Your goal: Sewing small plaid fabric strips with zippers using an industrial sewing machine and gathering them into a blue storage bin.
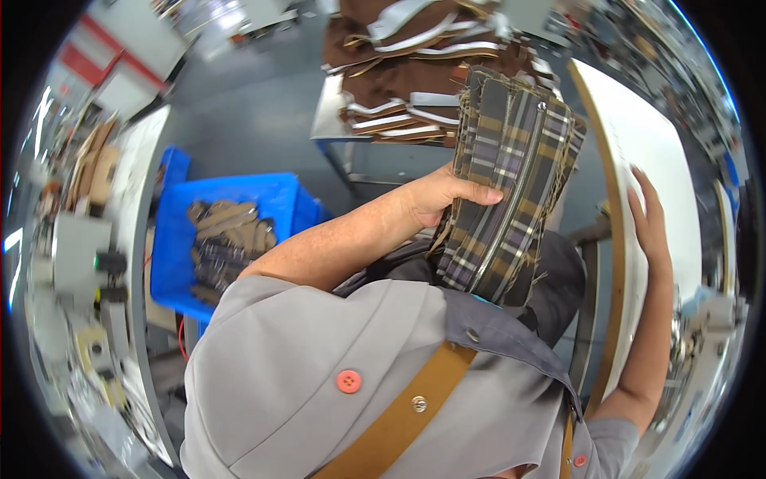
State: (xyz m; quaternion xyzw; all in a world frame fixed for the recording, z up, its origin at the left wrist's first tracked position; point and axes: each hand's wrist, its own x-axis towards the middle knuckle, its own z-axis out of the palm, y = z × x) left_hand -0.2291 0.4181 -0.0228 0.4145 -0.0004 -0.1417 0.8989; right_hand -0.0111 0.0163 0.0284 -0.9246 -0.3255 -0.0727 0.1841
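Observation:
My left hand [447, 194] grips a thick stack of plaid fabric pieces [511, 152], thumb on top and the other fingers hidden beneath. The pieces are brown, grey and white with frayed edges, and a zipper [519, 188] runs lengthwise down the top one. The stack is held slanting in front of my body, above my lap. Off to the right, my right hand [650, 214] lies with fingers stretched out on the white tabletop [658, 144], near its wooden edge, holding nothing.
Ahead, stacks of brown pieces with white strips [407, 88] cover a small table. A blue bin [231, 188] on my left contains brown and plaid pieces. Another worktable [148, 152] with machines [100, 343] beside it runs along the far left.

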